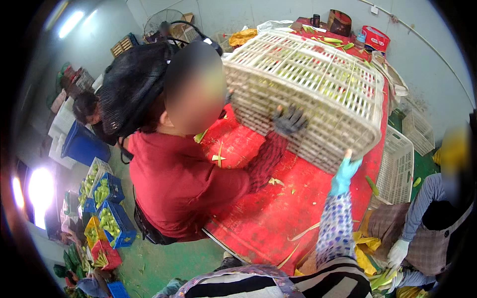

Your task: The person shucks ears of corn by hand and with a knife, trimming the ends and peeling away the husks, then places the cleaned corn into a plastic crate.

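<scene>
A large white slatted plastic crate (pixel 320 134) is tipped over the red-topped table (pixel 246 227), its slatted base turned upward. Pale green produce shows through the slats. My right hand (pixel 346 174), in a teal glove, grips the crate's near right lower corner. A co-worker in a red shirt leans in from the left, with a dark grey gloved hand (pixel 291 119) pressed against the crate's side. At the bottom edge, beside my apron, my left hand (pixel 172 287) shows only as a bit of teal glove; its fingers are hidden.
Husk scraps (pixel 220 156) lie on the table. At right sits another person with a white-gloved hand (pixel 398 253) near green leaves, below a white crate (pixel 397 167). Blue crates of green produce (pixel 125 234) stand on the floor at left, near a blue bin (pixel 85 145).
</scene>
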Demonstrator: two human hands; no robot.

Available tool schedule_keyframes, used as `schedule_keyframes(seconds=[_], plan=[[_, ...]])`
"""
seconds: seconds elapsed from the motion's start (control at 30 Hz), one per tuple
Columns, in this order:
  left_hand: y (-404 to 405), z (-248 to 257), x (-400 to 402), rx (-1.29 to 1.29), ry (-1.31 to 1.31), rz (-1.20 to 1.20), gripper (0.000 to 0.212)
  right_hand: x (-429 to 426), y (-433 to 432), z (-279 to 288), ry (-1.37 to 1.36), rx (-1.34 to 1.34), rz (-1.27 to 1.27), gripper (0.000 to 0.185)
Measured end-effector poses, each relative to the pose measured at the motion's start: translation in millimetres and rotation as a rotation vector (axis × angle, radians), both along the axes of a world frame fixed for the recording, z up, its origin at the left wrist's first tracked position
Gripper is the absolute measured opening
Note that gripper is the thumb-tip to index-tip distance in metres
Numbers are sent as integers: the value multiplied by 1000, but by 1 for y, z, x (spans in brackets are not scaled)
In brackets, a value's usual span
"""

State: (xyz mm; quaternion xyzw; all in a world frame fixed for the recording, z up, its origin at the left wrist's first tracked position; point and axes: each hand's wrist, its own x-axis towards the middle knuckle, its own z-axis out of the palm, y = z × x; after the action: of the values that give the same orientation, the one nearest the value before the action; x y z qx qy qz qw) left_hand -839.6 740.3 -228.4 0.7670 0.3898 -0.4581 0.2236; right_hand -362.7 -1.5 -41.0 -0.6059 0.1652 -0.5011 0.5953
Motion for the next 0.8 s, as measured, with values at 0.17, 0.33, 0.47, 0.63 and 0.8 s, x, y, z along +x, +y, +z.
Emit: schedule_keyframes(seconds=[0.17,0.33,0.47,0.63,0.8], plan=[[-23,45,2,21,-11,171,49,101,-91,31,-4,128,83,53],[-38,56,11,10,-107,152,47,188,-159,35,662,216,-2,51],[-33,31,-1,-5,-194,-9,46,190,-79,-18,178,-219,81,38],[-40,37,10,121,-144,-112,49,56,5,-172,281,-1216,354,27],[-83,90,44,105,-102,169,51,89,-30,-163,861,-1022,645,31]])
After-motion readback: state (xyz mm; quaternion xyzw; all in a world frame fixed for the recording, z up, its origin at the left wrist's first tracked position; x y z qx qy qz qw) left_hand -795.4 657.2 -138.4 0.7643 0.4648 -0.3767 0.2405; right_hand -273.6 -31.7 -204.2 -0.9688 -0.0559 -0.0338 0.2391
